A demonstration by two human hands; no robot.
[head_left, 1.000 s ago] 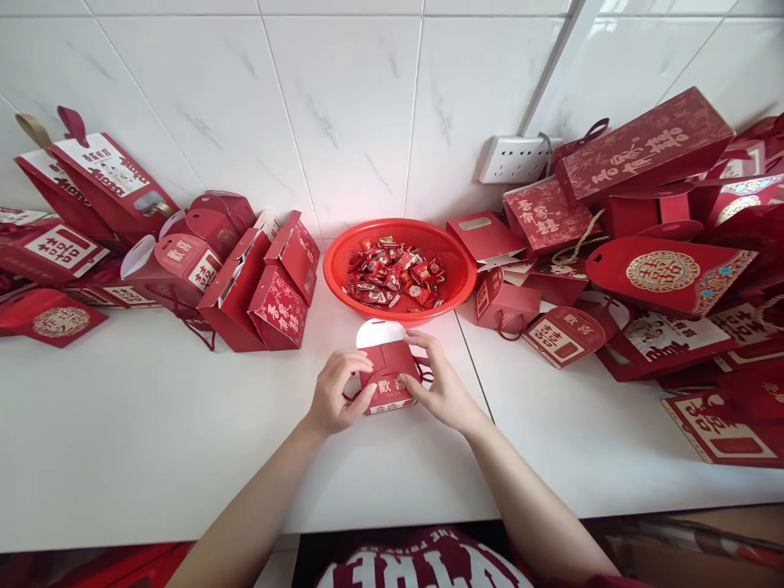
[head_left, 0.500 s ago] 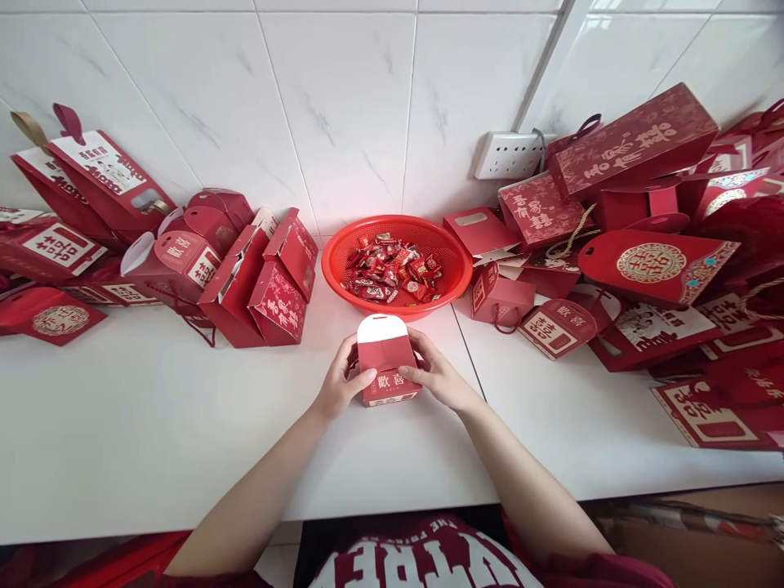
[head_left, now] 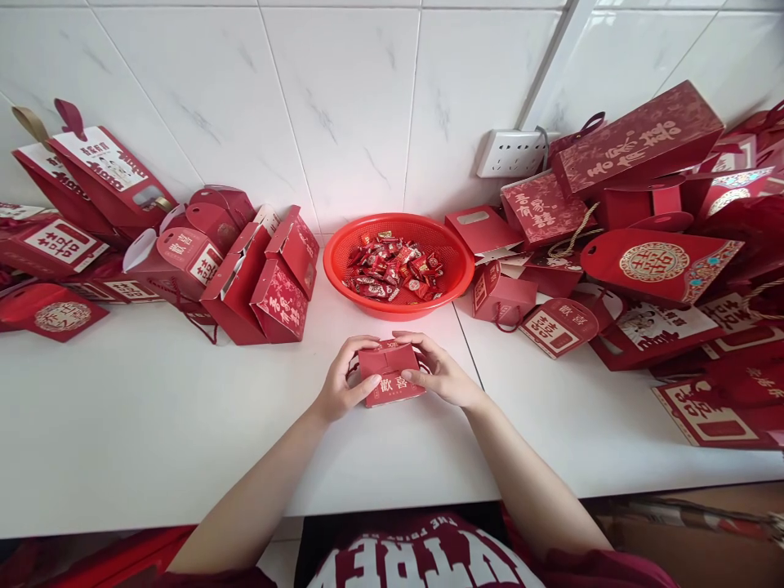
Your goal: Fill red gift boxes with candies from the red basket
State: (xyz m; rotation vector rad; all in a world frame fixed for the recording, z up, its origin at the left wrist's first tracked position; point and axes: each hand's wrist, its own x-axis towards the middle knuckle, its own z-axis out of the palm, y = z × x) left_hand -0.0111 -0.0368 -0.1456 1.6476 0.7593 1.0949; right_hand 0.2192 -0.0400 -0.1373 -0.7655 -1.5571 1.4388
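Red box (head_left: 393, 356) sat on the white surface (head_left: 184, 433), just beside the basket (head_left: 398, 309) on your side of it; your two hands held it from either side. Your left hand (head_left: 336, 385) had its grip closed on the box's left end, thumb on the lettered near flap (head_left: 395, 389) and fingers curled over toward the far edge; your right hand (head_left: 450, 380) mirrored it, thumb on that same flap, fingertips arched over the far side, the grip pinching the box rather than spread. Dark red cords (head_left: 354, 371) showed at the ends of the box, partly hidden by your fingers.

The step in hand looked like bringing the top flaps together under both thumbs; whether they had locked, you could not tell from this angle. The move from there, as judged, called for level pressure from both thumbs, with the fingers bracing the far edge and the cords clear of the fold; a harder push on one side could have creased the card or skewed the flaps.

Wrapped sweets (head_left: 392, 265) lay heaped inside the basket; to its left stood a cluster of red boxes (head_left: 278, 302), some with openings showing; to its right lay a larger, jumbled pile of red boxes (head_left: 655, 265), with a power strip (head_left: 511, 153) on the wall behind, right of the basket.
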